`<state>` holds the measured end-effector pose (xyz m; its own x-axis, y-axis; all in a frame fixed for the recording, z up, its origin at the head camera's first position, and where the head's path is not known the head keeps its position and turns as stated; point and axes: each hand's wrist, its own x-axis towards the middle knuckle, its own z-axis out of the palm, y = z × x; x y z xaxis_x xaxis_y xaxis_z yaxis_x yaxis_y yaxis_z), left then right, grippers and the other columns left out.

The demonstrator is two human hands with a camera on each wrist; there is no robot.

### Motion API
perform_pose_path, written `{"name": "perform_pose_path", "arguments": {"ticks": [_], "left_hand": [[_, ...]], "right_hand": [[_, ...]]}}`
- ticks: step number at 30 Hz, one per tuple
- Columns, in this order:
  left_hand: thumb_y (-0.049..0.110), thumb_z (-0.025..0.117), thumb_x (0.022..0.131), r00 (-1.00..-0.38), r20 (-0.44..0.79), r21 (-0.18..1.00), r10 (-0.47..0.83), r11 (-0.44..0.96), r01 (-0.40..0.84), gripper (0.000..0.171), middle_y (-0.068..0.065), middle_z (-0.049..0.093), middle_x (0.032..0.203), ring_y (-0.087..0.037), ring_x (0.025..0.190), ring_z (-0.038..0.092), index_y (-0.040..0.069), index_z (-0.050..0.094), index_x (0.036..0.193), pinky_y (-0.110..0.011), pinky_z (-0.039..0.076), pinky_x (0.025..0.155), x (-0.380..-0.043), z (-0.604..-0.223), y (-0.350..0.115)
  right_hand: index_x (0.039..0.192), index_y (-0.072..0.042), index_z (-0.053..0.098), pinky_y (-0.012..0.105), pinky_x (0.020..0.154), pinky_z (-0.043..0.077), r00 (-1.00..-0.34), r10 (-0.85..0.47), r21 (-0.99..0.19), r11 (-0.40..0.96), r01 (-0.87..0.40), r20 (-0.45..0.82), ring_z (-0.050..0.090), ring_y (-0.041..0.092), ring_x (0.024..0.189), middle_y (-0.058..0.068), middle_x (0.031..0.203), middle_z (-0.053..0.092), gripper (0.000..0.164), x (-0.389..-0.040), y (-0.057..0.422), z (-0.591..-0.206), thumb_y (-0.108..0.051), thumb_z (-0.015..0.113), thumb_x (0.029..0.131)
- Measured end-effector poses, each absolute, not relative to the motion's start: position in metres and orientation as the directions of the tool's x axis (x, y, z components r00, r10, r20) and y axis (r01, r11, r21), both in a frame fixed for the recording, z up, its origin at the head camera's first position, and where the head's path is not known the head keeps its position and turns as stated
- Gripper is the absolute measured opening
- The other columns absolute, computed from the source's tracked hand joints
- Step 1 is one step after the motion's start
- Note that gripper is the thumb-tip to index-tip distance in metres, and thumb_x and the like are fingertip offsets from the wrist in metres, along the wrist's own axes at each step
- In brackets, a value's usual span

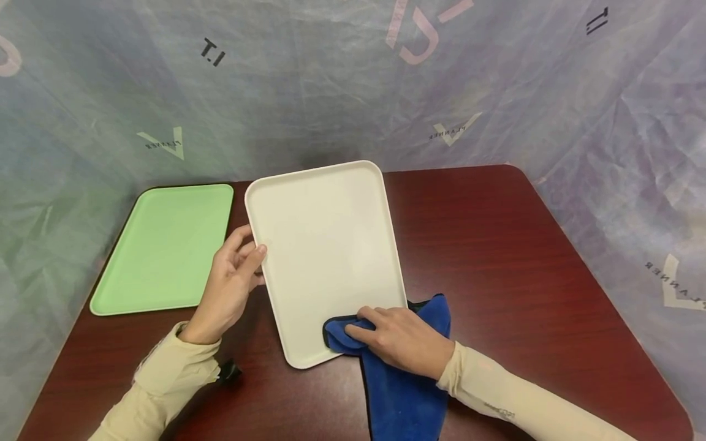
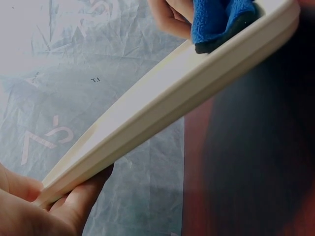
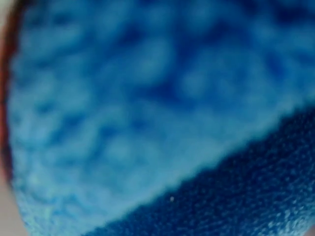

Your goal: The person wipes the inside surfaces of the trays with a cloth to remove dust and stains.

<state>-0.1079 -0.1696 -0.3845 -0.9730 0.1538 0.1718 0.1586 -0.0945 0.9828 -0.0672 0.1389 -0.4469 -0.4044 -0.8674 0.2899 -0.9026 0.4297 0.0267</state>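
Observation:
A cream tray (image 1: 331, 245) is held up at a tilt over the table, its inner face toward the head camera. My left hand (image 1: 228, 285) grips its left rim, thumb on the front and fingers behind, as the left wrist view also shows on the tray's edge (image 2: 147, 118). With my right hand (image 1: 405, 340) I hold a blue cloth (image 1: 405, 398) with dark edging, bunched against the tray's lower right part. The rest of the cloth hangs down below that hand. Blue fabric (image 3: 147, 98) fills the right wrist view and hides the right fingers there.
A green tray (image 1: 165, 245) lies flat at the left of the dark red table (image 1: 496, 257). A small black item (image 1: 228, 372) shows beside my left sleeve. Printed grey sheeting (image 1: 309, 92) hangs behind the table and along both sides.

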Motion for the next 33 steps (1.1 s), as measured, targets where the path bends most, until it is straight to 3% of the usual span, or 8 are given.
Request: {"name": "perform_pose_path", "arguments": {"ticks": [33], "left_hand": [[0.012,0.048,0.106,-0.973,0.185,0.981,0.140,-0.079,0.176,0.038,-0.013,0.069,0.111,-0.022,0.085,0.071,0.002,0.043,0.142,-0.036,0.060,0.067,-0.108,-0.383,-0.172]], "right_hand": [[0.126,-0.020,0.065,0.022,0.048,0.039,-0.518,-0.800,-0.017,0.539,-0.842,0.304,0.049,0.010,0.064,0.005,0.102,0.058,0.037,-0.076,0.178,-0.453,-0.010,0.068,0.090]]}}
